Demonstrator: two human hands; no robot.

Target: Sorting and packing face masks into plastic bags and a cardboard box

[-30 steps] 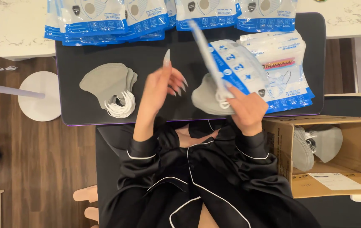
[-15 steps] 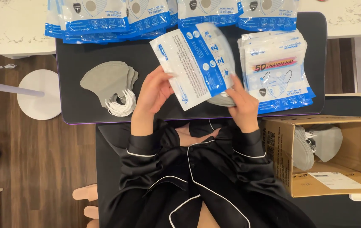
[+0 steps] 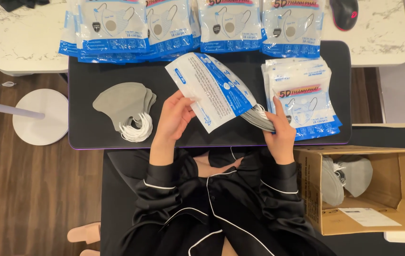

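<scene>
My left hand (image 3: 174,118) grips the near edge of a white and blue plastic pouch (image 3: 212,90) held flat over the black mat (image 3: 93,137). A stack of grey face masks (image 3: 258,118) pokes out of the pouch's right end, and my right hand (image 3: 280,130) holds that stack. Left of my hands lies another pile of grey masks (image 3: 122,104) with white ear loops. A stack of empty flat pouches (image 3: 304,97) sits just right of my right hand.
A row of filled mask packs (image 3: 188,26) lines the mat's far edge, against a white marbled table (image 3: 27,42). An open cardboard box (image 3: 368,189) with grey masks stands at the right. A white round stand base (image 3: 41,116) sits on the wood floor at left.
The pouch went from upright in my right hand to flat in front of me. My left hand took its near edge, and the grey mask stack now sits in its right end.
</scene>
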